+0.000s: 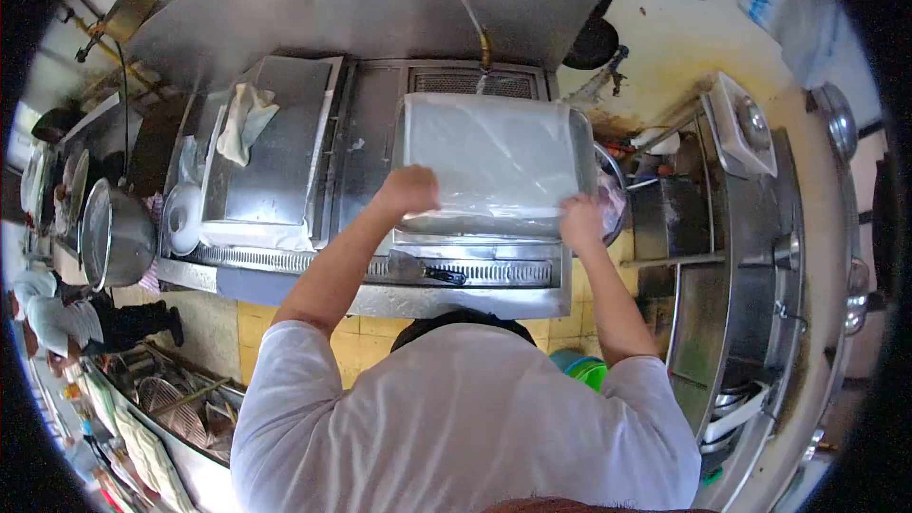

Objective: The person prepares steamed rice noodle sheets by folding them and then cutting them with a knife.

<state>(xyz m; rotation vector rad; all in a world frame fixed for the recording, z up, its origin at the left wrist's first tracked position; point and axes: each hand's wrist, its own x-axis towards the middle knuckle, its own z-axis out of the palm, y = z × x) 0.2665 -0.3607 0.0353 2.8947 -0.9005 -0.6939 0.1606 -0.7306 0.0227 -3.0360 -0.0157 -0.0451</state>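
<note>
Past the soft white shirt (465, 399), a slotted metal strip (532, 273) runs along the near edge of the smooth steel counter (446, 302). The left hand (413, 192) and right hand (582, 221) curl their fingers at the near left and right corners of a shiny, creased plastic sheet (489, 152) spread over a rectangular metal tray (580, 147) on that counter, but I cannot tell whether either pinches the film; farther back lie a meshed grate (442, 85) and a flat steel wall (361, 9).
</note>
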